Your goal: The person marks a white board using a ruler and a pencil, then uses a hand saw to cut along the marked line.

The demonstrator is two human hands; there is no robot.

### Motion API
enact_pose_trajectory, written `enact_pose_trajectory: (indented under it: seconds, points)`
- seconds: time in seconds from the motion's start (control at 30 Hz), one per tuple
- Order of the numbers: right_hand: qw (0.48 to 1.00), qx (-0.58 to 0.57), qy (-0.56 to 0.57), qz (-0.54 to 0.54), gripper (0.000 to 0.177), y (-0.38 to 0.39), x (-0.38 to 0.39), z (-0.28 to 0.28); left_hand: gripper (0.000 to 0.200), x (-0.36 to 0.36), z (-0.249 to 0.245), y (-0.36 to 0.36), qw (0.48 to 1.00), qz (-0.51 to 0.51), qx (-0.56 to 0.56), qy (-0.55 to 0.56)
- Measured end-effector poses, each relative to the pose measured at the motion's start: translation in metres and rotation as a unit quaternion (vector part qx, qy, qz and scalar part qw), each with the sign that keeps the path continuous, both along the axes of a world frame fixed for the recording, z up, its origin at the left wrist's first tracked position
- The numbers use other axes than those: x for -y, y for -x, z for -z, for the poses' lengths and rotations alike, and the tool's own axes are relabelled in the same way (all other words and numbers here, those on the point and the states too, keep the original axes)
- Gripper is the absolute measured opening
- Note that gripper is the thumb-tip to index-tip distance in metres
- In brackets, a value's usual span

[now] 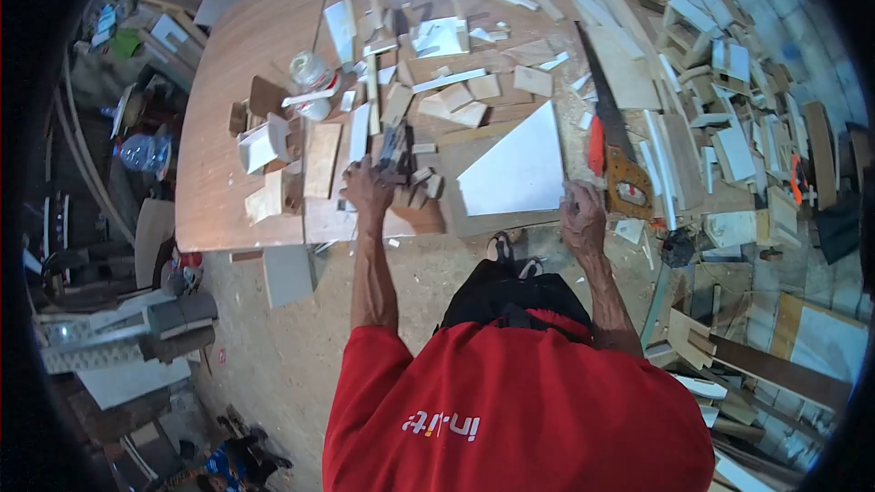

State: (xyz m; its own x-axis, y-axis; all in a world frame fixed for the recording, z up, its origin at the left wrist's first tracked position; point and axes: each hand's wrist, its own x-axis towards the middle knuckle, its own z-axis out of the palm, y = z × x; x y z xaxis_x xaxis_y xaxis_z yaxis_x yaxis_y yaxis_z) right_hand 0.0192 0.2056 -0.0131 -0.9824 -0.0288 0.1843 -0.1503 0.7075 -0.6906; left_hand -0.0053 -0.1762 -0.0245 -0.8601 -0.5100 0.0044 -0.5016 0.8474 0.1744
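We're looking straight down over a red shirt (pixel 519 410) at a brown wooden table top (pixel 214 155) littered with pale wood offcuts (pixel 456 96).

The left hand (pixel 366 188) is out over the near part of the table. Its fingers curl round a dark grey blocky object (pixel 394 148) that stands up among small cut blocks, though we can't make out what the object is. Just beside the hand lies a flat tan rectangular board (pixel 321 159).

The right hand (pixel 581 211) sits at the near edge of the table with its fingers bent in towards the palm. Whether it is pinching anything there, we cannot tell. Between the two hands lies a large white four-sided panel with one slanted edge (pixel 515 169). It is flat on the table and neither hand touches it.

As for how far along things are, we judge that plenty of cutting is behind us. Short strips and wedges are scattered across the top, and a deep heap of white and brown scraps (pixel 720 82) covers the floor to the right. The long handsaw with the brown wooden handle (pixel 612 132) lies flat just right of the white panel, with no hand on it. A clear plastic jar with a white lid (pixel 312 77) stands further back. The small blocks by the left hand lie loose and unjoined, so by our reckoning the sorting or fitting of them has barely begun.
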Motion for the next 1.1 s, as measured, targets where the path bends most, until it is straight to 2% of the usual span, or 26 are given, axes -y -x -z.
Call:
enact_pose_trajectory:
  seconds: [0.07, 0.2, 0.27, 0.43, 0.5, 0.57, 0.63, 0.7, 0.73, 0.77, 0.8, 0.83, 0.87, 0.9, 1.0, 1.07, 1.1]
  points:
    - [1.0, -0.019, 0.008, 0.0, 0.028, 0.0, -0.009, 0.006, 0.039, 0.0, -0.01, 0.002, 0.998, 0.033, 0.045, -0.005]
    - [0.999, 0.029, 0.011, 0.041, 0.03, -0.004, -0.027, 0.003, 0.043, 0.007, -0.001, 0.013, 0.998, 0.026, 0.05, 0.003]
    - [0.997, 0.026, 0.013, 0.065, 0.03, -0.007, -0.035, 0.01, 0.045, 0.014, 0.008, 0.018, 0.998, 0.017, 0.056, -0.035]
    - [0.99, 0.023, 0.008, 0.142, 0.031, -0.008, -0.056, 0.013, 0.044, 0.012, 0.005, 0.018, 0.997, 0.034, 0.056, -0.047]
    - [0.982, -0.028, -0.104, 0.158, 0.031, -0.005, -0.065, 0.009, 0.032, 0.003, -0.002, 0.017, 0.998, 0.046, -0.018, 0.024]
    - [0.974, -0.01, -0.145, 0.173, 0.036, -0.003, -0.068, 0.004, 0.034, -0.01, -0.011, 0.016, 0.999, 0.04, -0.01, 0.032]
    - [0.951, 0.035, -0.244, 0.186, 0.04, 0.0, -0.071, 0.008, 0.038, -0.009, -0.001, 0.017, 0.992, 0.068, -0.106, -0.021]
    - [0.953, 0.025, -0.249, 0.171, 0.042, 0.002, -0.075, 0.023, 0.04, -0.019, 0.017, 0.013, 0.978, 0.11, -0.174, -0.04]
    - [0.948, 0.009, -0.27, 0.167, 0.041, 0.003, -0.078, 0.03, 0.04, -0.03, 0.016, 0.013, 0.983, 0.105, -0.142, -0.056]
    - [0.943, -0.008, -0.29, 0.161, 0.039, 0.005, -0.079, 0.036, 0.034, -0.043, 0.015, 0.0, 0.962, 0.193, -0.188, -0.042]
    - [0.948, -0.01, -0.285, 0.143, 0.039, 0.005, -0.079, 0.036, 0.028, -0.057, 0.022, -0.002, 0.953, 0.187, -0.219, -0.097]
    - [0.948, 0.0, -0.283, 0.149, 0.038, 0.005, -0.08, 0.034, 0.021, -0.077, 0.014, -0.009, 0.952, 0.16, -0.195, -0.171]
    - [0.947, 0.01, -0.282, 0.156, 0.037, 0.004, -0.081, 0.033, 0.017, -0.09, 0.004, -0.017, 0.952, 0.192, -0.199, -0.131]
    - [0.95, 0.006, -0.278, 0.143, 0.037, 0.006, -0.082, 0.035, 0.019, -0.097, -0.01, -0.022, 0.965, 0.2, -0.104, -0.136]
    - [0.94, 0.021, -0.309, 0.146, 0.036, 0.009, -0.086, 0.037, 0.022, -0.097, -0.01, -0.034, 0.971, 0.165, -0.097, -0.143]
    - [0.941, 0.029, -0.309, 0.134, 0.037, 0.01, -0.087, 0.034, 0.023, -0.08, -0.001, -0.042, 0.972, 0.08, -0.201, -0.096]
    - [0.94, 0.041, -0.312, 0.135, 0.037, 0.011, -0.086, 0.032, 0.025, -0.064, 0.012, -0.048, 0.976, 0.052, -0.203, -0.062]
